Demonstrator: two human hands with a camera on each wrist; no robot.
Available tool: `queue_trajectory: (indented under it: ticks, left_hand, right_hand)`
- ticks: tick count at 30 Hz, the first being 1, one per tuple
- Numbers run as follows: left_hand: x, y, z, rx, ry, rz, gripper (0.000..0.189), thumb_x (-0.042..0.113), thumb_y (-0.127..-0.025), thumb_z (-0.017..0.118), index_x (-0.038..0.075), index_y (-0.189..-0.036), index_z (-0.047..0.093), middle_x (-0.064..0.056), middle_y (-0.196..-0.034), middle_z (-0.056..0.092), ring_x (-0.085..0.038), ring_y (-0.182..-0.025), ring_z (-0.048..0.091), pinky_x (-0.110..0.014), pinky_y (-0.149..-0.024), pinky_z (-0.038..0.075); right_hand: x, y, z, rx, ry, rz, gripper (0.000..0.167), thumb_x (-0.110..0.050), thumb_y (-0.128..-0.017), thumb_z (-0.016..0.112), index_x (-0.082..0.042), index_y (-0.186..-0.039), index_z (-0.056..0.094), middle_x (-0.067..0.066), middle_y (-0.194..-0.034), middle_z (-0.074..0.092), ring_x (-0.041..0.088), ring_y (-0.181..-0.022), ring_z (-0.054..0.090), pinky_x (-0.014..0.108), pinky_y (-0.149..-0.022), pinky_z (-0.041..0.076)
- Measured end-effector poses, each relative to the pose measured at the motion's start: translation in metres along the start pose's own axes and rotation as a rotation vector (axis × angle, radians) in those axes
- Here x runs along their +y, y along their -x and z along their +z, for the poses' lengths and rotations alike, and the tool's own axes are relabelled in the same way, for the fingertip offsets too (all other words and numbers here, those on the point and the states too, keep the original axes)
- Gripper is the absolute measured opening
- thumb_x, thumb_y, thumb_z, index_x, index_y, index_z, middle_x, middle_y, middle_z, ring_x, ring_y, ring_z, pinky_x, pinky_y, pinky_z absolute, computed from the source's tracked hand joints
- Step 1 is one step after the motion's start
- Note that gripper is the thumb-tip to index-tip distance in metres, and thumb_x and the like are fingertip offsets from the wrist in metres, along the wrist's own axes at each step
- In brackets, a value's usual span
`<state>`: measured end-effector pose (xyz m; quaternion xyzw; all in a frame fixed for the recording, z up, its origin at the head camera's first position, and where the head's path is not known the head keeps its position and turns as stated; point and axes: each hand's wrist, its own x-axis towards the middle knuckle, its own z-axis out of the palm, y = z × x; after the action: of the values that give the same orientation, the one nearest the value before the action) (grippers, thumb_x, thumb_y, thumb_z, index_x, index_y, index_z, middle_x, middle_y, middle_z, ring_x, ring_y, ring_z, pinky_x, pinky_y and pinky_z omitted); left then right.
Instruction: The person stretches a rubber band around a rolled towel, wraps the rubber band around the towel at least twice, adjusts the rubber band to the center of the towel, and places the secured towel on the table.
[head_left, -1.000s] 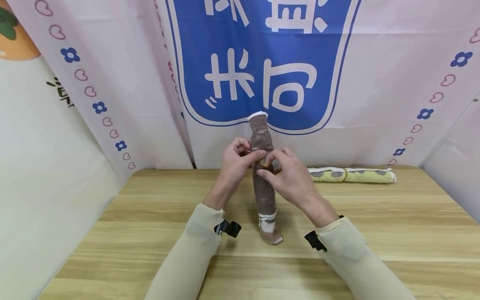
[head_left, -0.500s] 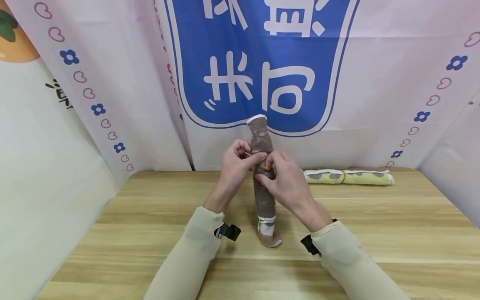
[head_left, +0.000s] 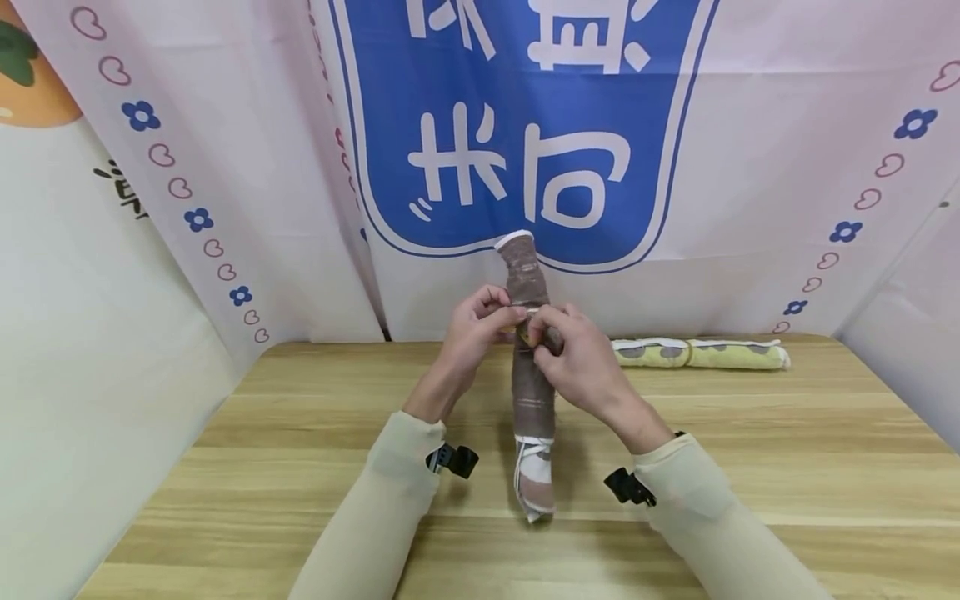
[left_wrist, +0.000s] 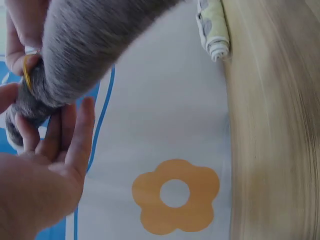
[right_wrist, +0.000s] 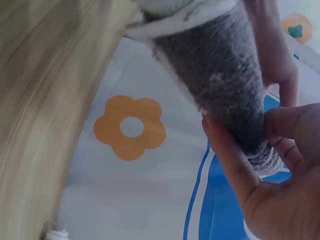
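A rolled grey-brown towel [head_left: 532, 387] with white edges is held up between both hands in the head view, its long side running toward the wearer. A yellow rubber band [left_wrist: 26, 75] loops round its narrowed middle, seen in the left wrist view. My left hand [head_left: 474, 337] grips the roll from the left, thumb in front and fingers curled behind. From the right, my right hand [head_left: 585, 358] grips the same spot with thumb and fingers, its index fingertip at the band. The fingers partly hide the band.
A yellow-green rolled towel [head_left: 735, 355] with grey spots, bound by a band, lies at the back right of the wooden table [head_left: 300, 483]. Behind the table hangs a printed cloth [head_left: 750, 283]. Black wrist cameras sit at both cuffs.
The near end of the brown towel has shifted toward the wearer and shows more of its underside. Both hands stay at its middle, with small finger movements.
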<state>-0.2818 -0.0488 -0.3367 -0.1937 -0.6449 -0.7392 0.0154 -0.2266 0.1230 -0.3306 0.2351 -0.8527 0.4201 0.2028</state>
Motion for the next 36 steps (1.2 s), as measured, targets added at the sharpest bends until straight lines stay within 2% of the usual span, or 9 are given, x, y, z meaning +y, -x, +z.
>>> queue_trajectory:
  ticks: [4,9,14,17,19,22,28,32,36]
  left_hand:
    - [-0.001,-0.001,-0.004,-0.062,0.040,-0.010,0.015,0.004,-0.094,0.067,0.009,-0.098,0.054,-0.002,-0.088,0.065,-0.013,-0.084,0.066,-0.030,-0.075,0.058]
    - [-0.001,-0.001,-0.008,-0.030,0.007,0.001,0.021,0.004,-0.094,0.074,0.011,-0.096,0.054,-0.004,-0.094,0.066,-0.016,-0.087,0.064,-0.027,-0.071,0.057]
    - [-0.001,-0.001,-0.005,0.067,-0.032,0.022,0.028,0.004,-0.091,0.080,0.013,-0.092,0.054,-0.003,-0.091,0.062,-0.016,-0.084,0.058,-0.026,-0.067,0.051]
    - [0.000,0.000,-0.001,0.109,-0.051,0.056,0.031,0.004,-0.090,0.083,0.013,-0.090,0.053,-0.002,-0.087,0.059,-0.015,-0.078,0.054,-0.025,-0.064,0.047]
    - [0.000,0.001,0.001,0.124,-0.069,0.074,0.032,0.004,-0.090,0.084,0.012,-0.090,0.053,-0.002,-0.085,0.058,-0.014,-0.076,0.053,-0.025,-0.062,0.046]
    - [0.000,0.002,0.003,0.140,-0.075,0.082,0.033,0.004,-0.089,0.084,0.012,-0.089,0.053,-0.002,-0.084,0.057,-0.014,-0.075,0.053,-0.025,-0.062,0.046]
    - [-0.002,0.002,0.006,0.171,-0.053,0.073,0.032,0.001,-0.088,0.084,0.011,-0.089,0.053,-0.003,-0.085,0.057,-0.014,-0.075,0.055,-0.024,-0.061,0.050]
    - [-0.003,0.002,0.007,0.169,-0.033,0.056,0.029,0.004,-0.090,0.083,0.010,-0.090,0.055,-0.003,-0.085,0.058,-0.014,-0.075,0.057,-0.026,-0.062,0.054]
    - [-0.003,0.001,0.006,0.126,-0.014,0.029,0.021,0.010,-0.094,0.077,0.011,-0.094,0.057,-0.002,-0.089,0.063,-0.014,-0.081,0.063,-0.031,-0.070,0.058]
  right_hand:
    - [0.002,-0.001,-0.004,-0.036,-0.092,0.001,0.024,0.015,-0.090,0.064,-0.009,-0.093,0.062,0.012,-0.095,0.053,0.025,-0.075,0.047,0.038,-0.062,0.045]
    - [0.002,-0.002,-0.004,-0.068,-0.161,-0.013,0.022,0.016,-0.091,0.060,-0.005,-0.095,0.062,0.014,-0.101,0.057,0.031,-0.090,0.056,0.039,-0.070,0.053]
    - [-0.001,-0.002,-0.002,-0.065,-0.021,0.080,0.010,-0.002,-0.094,0.068,-0.006,-0.101,0.062,0.013,-0.109,0.060,0.032,-0.097,0.065,0.044,-0.079,0.058]
    - [-0.003,-0.002,-0.001,-0.058,0.048,0.125,0.024,-0.020,-0.096,0.079,-0.007,-0.104,0.060,0.013,-0.108,0.059,0.030,-0.090,0.066,0.043,-0.076,0.058]
    - [-0.005,-0.001,0.000,-0.049,0.073,0.126,0.033,-0.023,-0.094,0.085,-0.006,-0.104,0.058,0.014,-0.105,0.057,0.027,-0.087,0.063,0.041,-0.072,0.056]
    - [-0.006,0.000,0.004,-0.012,0.118,0.088,0.034,-0.015,-0.089,0.088,-0.005,-0.101,0.057,0.015,-0.101,0.056,0.026,-0.081,0.057,0.038,-0.066,0.051]
    - [-0.004,0.001,0.006,0.040,0.166,-0.004,0.026,-0.001,-0.085,0.079,-0.009,-0.098,0.059,0.013,-0.097,0.054,0.025,-0.073,0.052,0.039,-0.060,0.045]
    - [-0.003,0.002,0.005,0.044,0.135,-0.025,0.022,0.004,-0.085,0.073,-0.010,-0.098,0.062,0.013,-0.100,0.055,0.025,-0.067,0.050,0.038,-0.056,0.043]
    - [-0.001,0.002,0.004,0.042,0.070,-0.005,0.020,0.006,-0.088,0.070,-0.010,-0.098,0.062,0.013,-0.102,0.055,0.023,-0.066,0.050,0.037,-0.056,0.045]
